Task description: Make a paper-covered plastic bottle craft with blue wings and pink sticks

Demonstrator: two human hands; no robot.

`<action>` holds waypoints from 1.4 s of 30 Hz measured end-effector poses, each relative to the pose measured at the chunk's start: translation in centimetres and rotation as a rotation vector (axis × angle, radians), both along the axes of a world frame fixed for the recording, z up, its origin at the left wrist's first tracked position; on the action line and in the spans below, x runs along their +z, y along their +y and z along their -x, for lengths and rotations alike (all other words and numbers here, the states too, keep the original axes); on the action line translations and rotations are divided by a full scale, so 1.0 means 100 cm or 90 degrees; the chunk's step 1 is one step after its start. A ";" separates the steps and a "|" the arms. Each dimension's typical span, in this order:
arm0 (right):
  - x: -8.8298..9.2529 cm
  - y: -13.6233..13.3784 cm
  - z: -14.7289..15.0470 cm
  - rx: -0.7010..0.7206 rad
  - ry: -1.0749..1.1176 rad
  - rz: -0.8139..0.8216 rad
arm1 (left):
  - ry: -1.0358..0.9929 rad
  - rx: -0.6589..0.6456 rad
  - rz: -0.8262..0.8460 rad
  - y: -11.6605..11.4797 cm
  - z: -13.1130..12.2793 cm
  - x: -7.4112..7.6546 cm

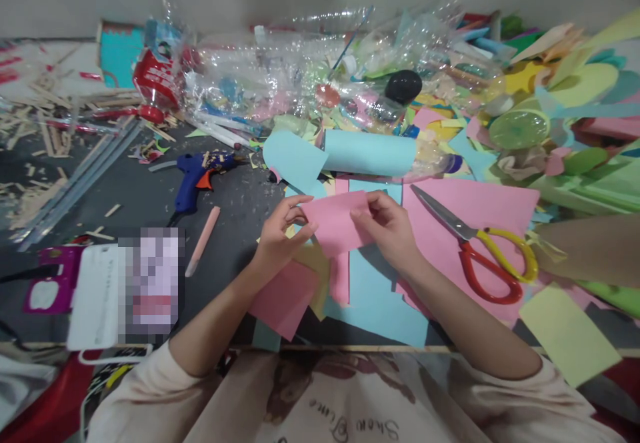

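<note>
A piece of pink paper (340, 223) is held up between my two hands, above the sheets on the table. My left hand (287, 226) pinches its left edge between thumb and fingers. On the right edge, my right hand (390, 226) grips it with the thumb in front and the fingers behind. Beneath lie a light blue sheet (383, 289), a pink square (287, 299) and a yellow piece partly covered. Scissors (475, 236) with one red and one yellow handle rest on a larger pink sheet (505, 206) right of my right hand.
A blue glue gun (193, 179) and a pale pink stick (204, 239) lie to the left, near a white power strip (94, 296). Behind my hands is a light blue paper-wrapped bottle (370, 151). Plastic bottles and paper scraps crowd the back. Another person's arm (590, 249) reaches in from the right.
</note>
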State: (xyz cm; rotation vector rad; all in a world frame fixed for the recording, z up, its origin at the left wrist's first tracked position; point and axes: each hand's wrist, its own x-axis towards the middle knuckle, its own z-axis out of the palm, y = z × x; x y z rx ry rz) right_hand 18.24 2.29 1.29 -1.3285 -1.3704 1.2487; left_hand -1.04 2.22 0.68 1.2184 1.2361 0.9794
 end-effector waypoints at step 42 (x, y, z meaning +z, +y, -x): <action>-0.013 0.001 -0.002 0.060 0.158 0.102 | 0.186 -0.092 -0.280 -0.006 0.001 0.005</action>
